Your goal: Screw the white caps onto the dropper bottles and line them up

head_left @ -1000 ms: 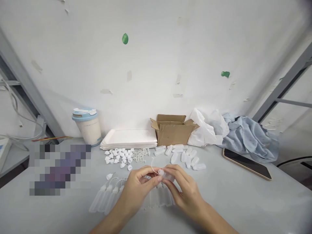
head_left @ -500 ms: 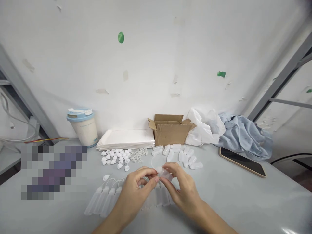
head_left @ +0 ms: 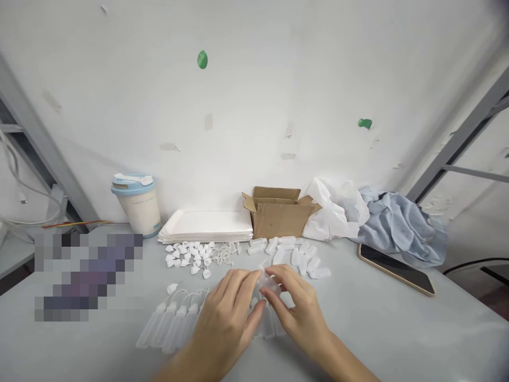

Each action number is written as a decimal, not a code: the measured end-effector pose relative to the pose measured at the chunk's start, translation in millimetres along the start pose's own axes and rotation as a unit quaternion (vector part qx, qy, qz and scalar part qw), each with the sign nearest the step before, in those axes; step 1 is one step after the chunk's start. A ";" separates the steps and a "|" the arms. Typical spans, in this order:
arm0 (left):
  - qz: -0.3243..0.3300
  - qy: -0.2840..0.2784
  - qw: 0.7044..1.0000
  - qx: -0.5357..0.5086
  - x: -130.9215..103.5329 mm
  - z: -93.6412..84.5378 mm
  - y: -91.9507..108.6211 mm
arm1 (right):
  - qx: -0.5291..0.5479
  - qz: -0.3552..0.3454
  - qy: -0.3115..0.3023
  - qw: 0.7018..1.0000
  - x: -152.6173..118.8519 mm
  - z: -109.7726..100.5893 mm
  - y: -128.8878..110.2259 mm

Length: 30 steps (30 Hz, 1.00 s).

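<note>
Between the thumb and fingers of my right hand (head_left: 296, 302) is a small translucent plastic bottle (head_left: 270, 282), tilted with its neck end toward the left. My left hand (head_left: 230, 305) is closed about that neck end, its fingers hiding the cap; the thumb sits lower. Left of and behind this hand lies a row of several translucent bottles (head_left: 157, 329) with white tops and thin cords. More bottles (head_left: 268, 321) show partly below my hands. One loose white cap (head_left: 172, 288) is above the row.
Farther back are loose white caps (head_left: 194, 250), thin white cords (head_left: 226, 252) and scattered bottles (head_left: 302, 260). Behind them stand a cup (head_left: 139, 209), a white stack (head_left: 207, 225), a cardboard box (head_left: 280, 220), a plastic bag (head_left: 330, 212), a blue cloth (head_left: 397, 223) and a phone (head_left: 393, 269).
My left hand has turned over, so its back now faces up and its fingers cover the bottle's neck. My right hand keeps its hold. The view has shifted slightly.
</note>
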State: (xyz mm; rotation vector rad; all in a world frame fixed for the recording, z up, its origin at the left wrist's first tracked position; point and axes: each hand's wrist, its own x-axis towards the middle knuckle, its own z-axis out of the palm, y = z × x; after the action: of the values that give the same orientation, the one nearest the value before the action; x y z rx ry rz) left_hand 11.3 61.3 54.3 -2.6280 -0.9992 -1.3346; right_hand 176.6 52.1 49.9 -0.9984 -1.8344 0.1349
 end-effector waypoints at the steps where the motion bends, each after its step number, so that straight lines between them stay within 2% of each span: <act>1: 0.005 0.009 1.000 0.005 0.5 0.7 -0.2 | -0.001 -0.002 -0.004 1.000 0.8 -0.8 -0.2; 4: 0.002 0.015 1.000 0.007 2.5 1.4 -2.4 | -0.012 -0.019 -0.015 1.000 2.1 -2.9 0.4; 8: -0.004 -0.017 1.000 0.001 3.7 -0.2 -7.4 | -0.031 -0.055 -0.019 0.998 0.2 -3.9 2.3; 11: 0.000 -0.011 0.999 -0.032 2.2 0.4 -6.3 | -0.036 -0.053 -0.010 0.998 -1.7 -3.5 1.9; 15: -0.002 -0.027 0.998 -0.052 -3.5 5.9 3.5 | -0.006 -0.009 0.013 1.000 -1.4 -2.9 -1.8; 18: 0.036 -0.052 0.998 0.004 -9.6 10.3 6.3 | 0.026 0.036 0.024 0.999 -0.3 -2.0 -3.3; 22: 0.095 -0.062 0.989 0.095 -15.4 13.6 -1.3 | 0.070 0.097 0.034 0.992 -0.7 0.7 -1.5; 27: 0.105 -0.004 0.989 0.107 -15.2 14.8 -9.7 | 0.104 0.154 0.017 0.982 -5.1 3.3 4.4; 30: 0.078 0.015 0.993 0.093 -11.7 12.9 -9.2 | 0.077 0.136 0.023 0.987 -7.1 2.5 8.8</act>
State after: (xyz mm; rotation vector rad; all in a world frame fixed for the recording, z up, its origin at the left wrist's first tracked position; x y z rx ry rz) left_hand 10.4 66.3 35.2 -2.4833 -0.8502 -1.1818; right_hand 180.8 53.8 39.2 -1.1285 -1.6129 0.4103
